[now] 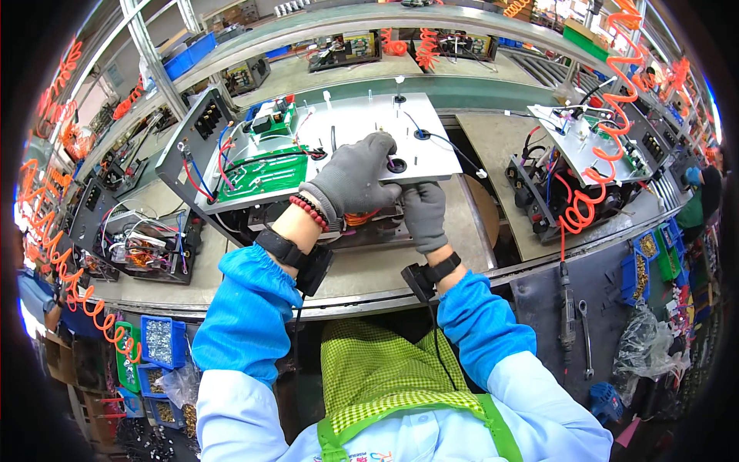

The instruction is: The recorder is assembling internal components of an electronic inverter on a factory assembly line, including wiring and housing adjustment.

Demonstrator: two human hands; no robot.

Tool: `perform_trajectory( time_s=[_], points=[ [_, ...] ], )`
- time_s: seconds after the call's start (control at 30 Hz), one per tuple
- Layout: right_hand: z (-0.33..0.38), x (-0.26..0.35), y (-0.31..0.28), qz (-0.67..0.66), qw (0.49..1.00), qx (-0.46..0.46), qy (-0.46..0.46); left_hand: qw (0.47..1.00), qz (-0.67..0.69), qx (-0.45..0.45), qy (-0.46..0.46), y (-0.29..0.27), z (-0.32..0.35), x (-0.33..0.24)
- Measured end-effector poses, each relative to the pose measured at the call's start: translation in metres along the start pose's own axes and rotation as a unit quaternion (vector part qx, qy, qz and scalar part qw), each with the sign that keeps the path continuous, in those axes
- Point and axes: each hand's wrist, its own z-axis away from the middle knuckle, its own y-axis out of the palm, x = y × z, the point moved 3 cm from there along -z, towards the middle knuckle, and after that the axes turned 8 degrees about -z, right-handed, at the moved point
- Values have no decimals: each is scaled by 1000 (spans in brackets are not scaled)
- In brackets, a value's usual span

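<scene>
A white metal panel (356, 117) lies across an open device chassis in front of me. My left hand (346, 179), in a grey glove, rests on the panel with its fingers curled beside a black grommet (397, 166). A bit of purple wire shows in that grommet; what the fingers pinch, if anything, is hidden. At the panel's near edge is my right hand (425, 218), also gloved, its fingertips out of sight under the panel. Green circuit boards (269, 175) with red and blue wires sit on the panel's left part, next to an upright grey side plate (181, 150).
Other open chassis stand at left (146, 242) and right (550, 200) on the line. Orange coiled air hoses (616, 115) hang at both sides. A power screwdriver (567, 316) and a wrench (586, 339) lie at right. Blue screw bins (163, 341) stand at lower left.
</scene>
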Motion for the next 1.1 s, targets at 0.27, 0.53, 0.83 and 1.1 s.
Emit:
perform_trajectory(
  time_s=[0.27, 0.53, 0.83, 1.1],
  points=[
    [-7, 2, 16, -127, 990, 19, 64, 997, 77, -13, -26, -2, -3, 6],
    [1, 9, -20, 128, 989, 64, -28, 990, 106, -59, -78, 8, -5, 5],
    [3, -9, -43, 21, 996, 81, -25, 908, 305, -190, -215, 12, -3, 26],
    [-41, -83, -55, 498, 777, 254, -288, 985, -62, -156, -43, -10, 47, -9]
  ],
)
